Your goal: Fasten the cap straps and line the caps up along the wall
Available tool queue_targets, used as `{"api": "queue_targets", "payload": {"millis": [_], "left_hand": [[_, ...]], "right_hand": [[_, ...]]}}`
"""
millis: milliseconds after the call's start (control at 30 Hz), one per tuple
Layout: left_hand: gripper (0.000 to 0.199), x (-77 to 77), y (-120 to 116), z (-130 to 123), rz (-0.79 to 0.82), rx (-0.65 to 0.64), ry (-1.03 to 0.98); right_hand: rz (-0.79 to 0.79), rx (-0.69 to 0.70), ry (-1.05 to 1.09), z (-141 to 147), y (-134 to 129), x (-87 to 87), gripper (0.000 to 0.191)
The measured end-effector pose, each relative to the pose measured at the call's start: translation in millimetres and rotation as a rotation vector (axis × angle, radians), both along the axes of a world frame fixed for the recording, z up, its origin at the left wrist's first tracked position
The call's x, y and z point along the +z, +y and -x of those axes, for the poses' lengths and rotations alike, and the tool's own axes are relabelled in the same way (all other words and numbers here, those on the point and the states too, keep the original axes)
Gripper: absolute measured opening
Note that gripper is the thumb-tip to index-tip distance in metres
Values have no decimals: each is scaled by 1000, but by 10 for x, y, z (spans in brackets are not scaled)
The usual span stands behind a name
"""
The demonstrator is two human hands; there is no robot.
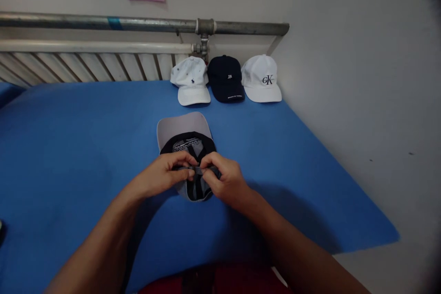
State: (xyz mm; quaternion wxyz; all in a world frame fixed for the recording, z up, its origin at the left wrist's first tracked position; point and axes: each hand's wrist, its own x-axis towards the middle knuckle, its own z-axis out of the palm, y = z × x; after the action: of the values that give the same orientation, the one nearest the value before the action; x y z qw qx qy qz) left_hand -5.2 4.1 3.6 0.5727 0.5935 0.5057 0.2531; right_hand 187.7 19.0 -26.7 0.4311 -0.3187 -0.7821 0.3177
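Observation:
A grey cap (184, 128) lies upside down on the blue surface (103, 142), its brim pointing away from me and its dark inside showing. My left hand (172, 170) pinches the left part of the strap at the cap's back. Close beside it, my right hand (222, 174) pinches the same strap from the right, thumb and fingers closed on it. Between the fingertips a short piece of the grey strap (198, 170) shows. The details of its fastening are too small to make out.
Behind the grey cap stand a white cap (193, 80), a dark navy cap (225, 78) and another white cap (262, 78) in a row. A radiator (103, 66) and metal pipe (155, 24) run along the back wall. A wall (361, 101) borders the right side.

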Motion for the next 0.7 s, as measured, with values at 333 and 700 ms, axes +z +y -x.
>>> {"api": "queue_targets", "payload": {"millis": [333, 700], "left_hand": [[15, -3, 9, -1, -121, -66, 150], [17, -198, 40, -68, -287, -121, 390]], "right_hand": [[-24, 56, 28, -13, -1, 0, 16], [-19, 6, 28, 6, 29, 21, 16]]}}
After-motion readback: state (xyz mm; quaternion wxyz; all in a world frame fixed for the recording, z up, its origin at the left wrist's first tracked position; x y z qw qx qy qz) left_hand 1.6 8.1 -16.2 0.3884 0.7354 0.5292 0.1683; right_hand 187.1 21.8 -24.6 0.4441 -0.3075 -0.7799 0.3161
